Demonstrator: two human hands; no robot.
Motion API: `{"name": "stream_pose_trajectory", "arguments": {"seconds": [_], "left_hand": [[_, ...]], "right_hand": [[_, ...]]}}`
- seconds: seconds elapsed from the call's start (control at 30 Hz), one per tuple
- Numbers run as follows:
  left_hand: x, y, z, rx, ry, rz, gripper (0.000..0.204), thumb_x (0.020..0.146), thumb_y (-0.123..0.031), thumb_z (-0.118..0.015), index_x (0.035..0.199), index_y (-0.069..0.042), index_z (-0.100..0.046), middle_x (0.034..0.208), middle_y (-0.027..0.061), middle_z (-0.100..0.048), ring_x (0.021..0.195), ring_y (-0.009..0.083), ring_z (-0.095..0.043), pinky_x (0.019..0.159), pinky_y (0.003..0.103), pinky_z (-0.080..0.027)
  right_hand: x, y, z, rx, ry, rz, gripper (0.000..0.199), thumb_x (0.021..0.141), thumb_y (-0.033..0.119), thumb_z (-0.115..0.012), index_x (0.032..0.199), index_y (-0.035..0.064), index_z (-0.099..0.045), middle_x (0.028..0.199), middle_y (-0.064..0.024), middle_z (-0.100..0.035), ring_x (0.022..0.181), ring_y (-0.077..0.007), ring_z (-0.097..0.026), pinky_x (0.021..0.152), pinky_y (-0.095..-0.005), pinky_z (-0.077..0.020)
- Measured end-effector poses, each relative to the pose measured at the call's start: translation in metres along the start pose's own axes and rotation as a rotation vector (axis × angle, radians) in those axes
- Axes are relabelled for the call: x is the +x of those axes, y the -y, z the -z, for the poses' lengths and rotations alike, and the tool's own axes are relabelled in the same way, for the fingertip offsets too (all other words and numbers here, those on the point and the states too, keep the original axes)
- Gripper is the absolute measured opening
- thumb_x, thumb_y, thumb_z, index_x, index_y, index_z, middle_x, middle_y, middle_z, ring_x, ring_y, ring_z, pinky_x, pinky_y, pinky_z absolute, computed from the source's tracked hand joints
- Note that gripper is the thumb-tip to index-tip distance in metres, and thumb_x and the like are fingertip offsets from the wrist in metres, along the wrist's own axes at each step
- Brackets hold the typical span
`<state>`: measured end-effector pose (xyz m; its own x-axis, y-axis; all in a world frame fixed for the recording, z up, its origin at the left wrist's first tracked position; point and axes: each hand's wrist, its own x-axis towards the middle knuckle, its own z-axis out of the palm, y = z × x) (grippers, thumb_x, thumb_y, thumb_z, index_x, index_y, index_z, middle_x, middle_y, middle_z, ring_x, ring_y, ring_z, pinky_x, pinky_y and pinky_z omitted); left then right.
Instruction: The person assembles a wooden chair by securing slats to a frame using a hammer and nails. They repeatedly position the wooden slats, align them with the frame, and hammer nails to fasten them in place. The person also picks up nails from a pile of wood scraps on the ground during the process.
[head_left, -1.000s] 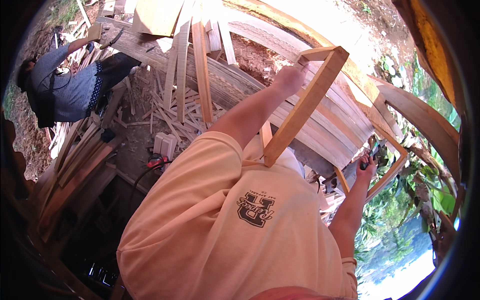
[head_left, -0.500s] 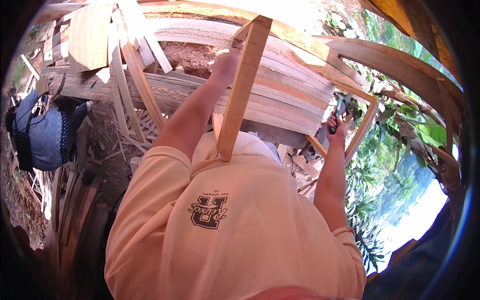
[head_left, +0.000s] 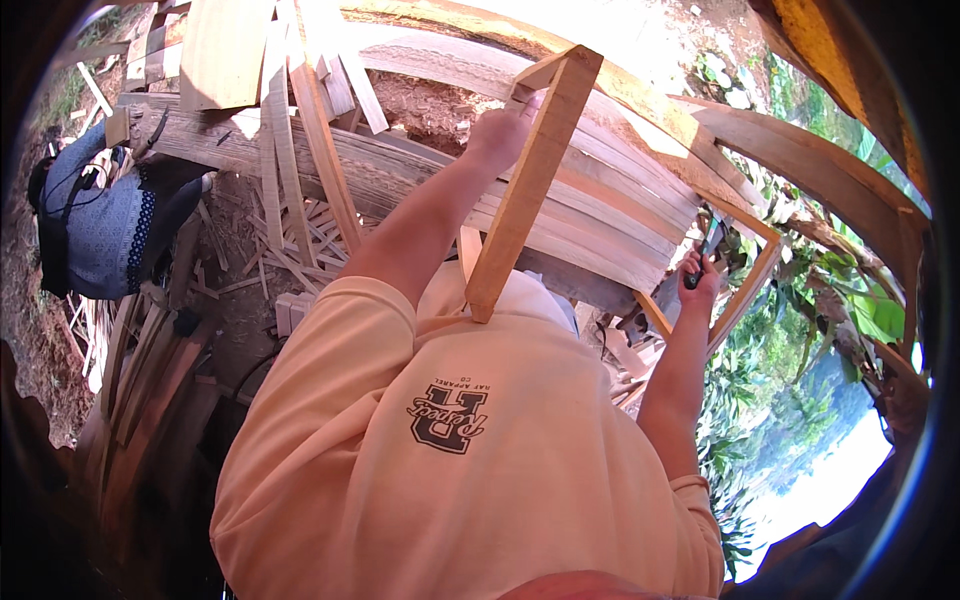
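My left hand [head_left: 500, 135] is closed beside a wooden frame [head_left: 536, 180], near its upper corner. The frame's upright post partly hides the fingers, so I cannot tell what they hold. Pale planks [head_left: 590, 190] lie side by side beyond my body, between this frame and a second wooden frame [head_left: 748, 285] at the right. By the planks' right end, my right hand [head_left: 700, 278] grips a tool with a black handle and a narrow metal blade [head_left: 711, 240]; its exact kind is unclear.
At the far left a person in patterned blue clothing [head_left: 95, 235] bends down. Loose boards [head_left: 225, 55] and slats [head_left: 325, 130] lean over a thick beam [head_left: 240, 150]. Offcuts [head_left: 300, 240] litter the ground. Curved timber [head_left: 810, 150] and plants [head_left: 740, 400] border the right side.
The whole scene has shifted right and slightly down in the view. Against the planks and frames, both hands look nearly unmoved, and the right still holds the tool.
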<state>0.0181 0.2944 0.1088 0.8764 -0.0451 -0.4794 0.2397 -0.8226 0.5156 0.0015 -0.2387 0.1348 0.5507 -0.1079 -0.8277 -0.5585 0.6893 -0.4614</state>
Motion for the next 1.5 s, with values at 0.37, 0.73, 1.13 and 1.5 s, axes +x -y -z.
{"name": "stream_pose_trajectory", "arguments": {"seconds": [0.37,0.73,1.13,1.5], "left_hand": [[-0.003,0.002,0.001,0.041,-0.032,-0.020,0.067,0.099,-0.031,-0.064,0.157,-0.008,-0.038,0.099,0.0158,-0.073,0.092,0.0322,-0.071,0.083,0.045,-0.056],[-0.011,-0.002,0.014,-0.005,-0.036,-0.001,0.066,0.099,-0.031,-0.064,0.155,-0.007,-0.040,0.109,0.0178,-0.072,0.097,0.0339,-0.070,0.084,0.047,-0.057],[-0.012,0.046,-0.033,-0.111,-0.379,-0.181,0.060,0.093,-0.028,-0.070,0.146,-0.007,-0.051,0.103,0.0206,-0.072,0.095,0.0382,-0.070,0.082,0.049,-0.056],[-0.026,0.030,-0.034,-0.435,-0.396,0.246,0.053,0.088,-0.041,-0.075,0.123,-0.001,-0.067,0.103,0.0233,-0.072,0.099,0.0390,-0.070,0.085,0.048,-0.055]], "right_hand": [[-0.008,0.005,-0.011,0.109,-0.040,0.038,0.032,0.109,0.017,-0.044,0.123,-0.0102,-0.052,0.083,-0.0046,-0.047,0.061,-0.0111,-0.043,0.054,-0.0237,-0.0399],[-0.004,0.003,-0.006,0.042,0.001,-0.012,0.033,0.109,0.018,-0.044,0.124,-0.0110,-0.050,0.086,-0.0049,-0.048,0.063,-0.0112,-0.044,0.055,-0.0239,-0.0413],[-0.043,-0.048,-0.038,-0.174,-0.288,0.191,0.024,0.110,0.019,-0.040,0.106,0.0008,-0.054,0.078,-0.0038,-0.049,0.060,-0.0124,-0.044,0.052,-0.0255,-0.0409],[-0.144,-0.125,-0.095,-1.127,-0.062,0.398,0.024,0.104,0.014,-0.055,0.122,0.0015,-0.063,0.071,0.0012,-0.052,0.061,-0.0088,-0.052,0.052,-0.0263,-0.0416]]}}
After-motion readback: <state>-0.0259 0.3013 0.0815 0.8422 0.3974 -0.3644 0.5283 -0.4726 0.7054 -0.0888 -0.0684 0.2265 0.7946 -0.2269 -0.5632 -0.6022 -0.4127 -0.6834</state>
